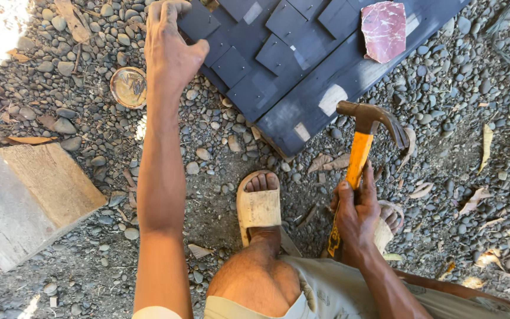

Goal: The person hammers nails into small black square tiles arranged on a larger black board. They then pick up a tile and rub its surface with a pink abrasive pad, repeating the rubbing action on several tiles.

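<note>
My right hand (355, 218) grips the orange handle of a claw hammer (364, 127), whose steel head hangs just off the near edge of a dark painted wooden panel (302, 100) lying on gravel. The panel is covered with overlapping square dark tiles (278, 53). My left hand (169, 44) reaches far forward, fingers spread, resting at the panel's left edge and holding nothing. A flat reddish stone piece (383, 29) lies on the panel's far right part.
A small round tin lid (128, 87) sits on the pebbles left of my arm. A weathered wooden block (28, 198) lies at the left. My sandalled feet (259, 204) stand on gravel with dry leaves scattered to the right.
</note>
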